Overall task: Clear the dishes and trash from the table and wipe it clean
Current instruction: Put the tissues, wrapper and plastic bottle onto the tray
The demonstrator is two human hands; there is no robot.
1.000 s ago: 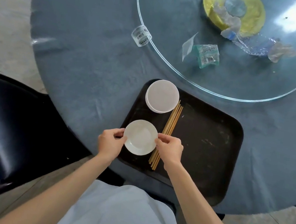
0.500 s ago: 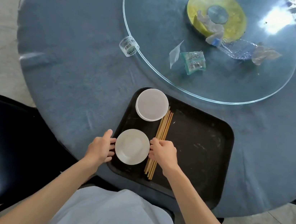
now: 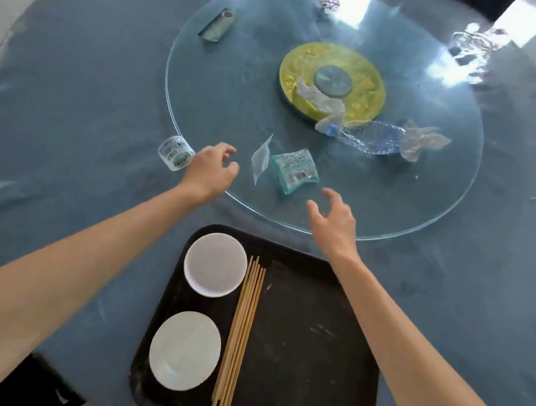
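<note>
Both hands hover with loose fingers, holding nothing: the left hand [image 3: 211, 171] and right hand [image 3: 335, 222] flank a teal wrapper [image 3: 294, 171] at the glass turntable's [image 3: 431, 197] near edge. Plates [image 3: 185, 350] and chopsticks [image 3: 240, 335] lie on the black tray [image 3: 307, 361] at the desk's [image 3: 70, 91] near edge.

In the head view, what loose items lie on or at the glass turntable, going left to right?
Small clear cup at the rim → rolled wrapper → clear plastic scrap → green packet → crumpled tissue → crushed plastic bottle → crumpled clear wrap.
</note>
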